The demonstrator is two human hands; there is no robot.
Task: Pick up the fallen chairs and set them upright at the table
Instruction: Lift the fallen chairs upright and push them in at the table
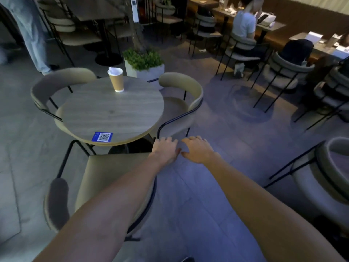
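A round wooden table (113, 110) stands ahead. Two beige chairs are upright at it, one at the far left (56, 82) and one at the right (188, 91). A third beige chair (105, 178) is close below me, under my left forearm, and looks tipped, with its padded back (57, 203) low at the left and black legs reaching toward the table. Another chair (328, 178) at the right edge seems to lie on its side, legs pointing left. My left hand (165, 148) and my right hand (198, 149) are stretched out side by side, palms down, fingers spread and holding nothing.
A paper cup (116, 79) and a blue QR sticker (102, 137) are on the table. A planter (144, 67) stands behind it. A seated person (243, 25) and more tables and chairs fill the back right. Someone's legs (32, 35) are at the back left.
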